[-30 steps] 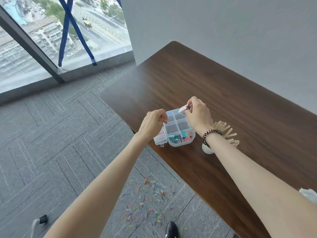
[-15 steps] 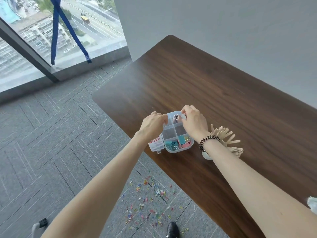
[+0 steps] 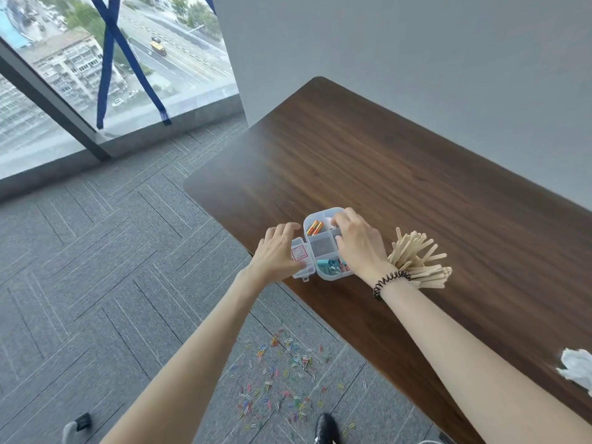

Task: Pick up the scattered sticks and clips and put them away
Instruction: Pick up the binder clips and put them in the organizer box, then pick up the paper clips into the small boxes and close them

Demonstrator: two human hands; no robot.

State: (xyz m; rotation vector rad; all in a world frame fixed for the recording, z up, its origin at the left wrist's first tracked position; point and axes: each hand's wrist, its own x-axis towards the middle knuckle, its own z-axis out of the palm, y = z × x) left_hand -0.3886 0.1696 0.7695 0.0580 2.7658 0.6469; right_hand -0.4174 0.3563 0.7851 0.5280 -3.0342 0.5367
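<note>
Clearly the box (image 3: 323, 248) sits at the bench (image 3: 416, 174) edge for reach: left hand (image 3: 278, 251) braces its lid with loose grip, right hand (image 3: 358, 240) dips in, grip hidden. Sticks (image 3: 419, 257) stand beside; clips (image 3: 282, 376) litter the floor.

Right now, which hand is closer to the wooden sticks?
Right. The right hand is on the box, its wrist just beside the sticks. The left hand is on the box's far side, at the lid.
</note>
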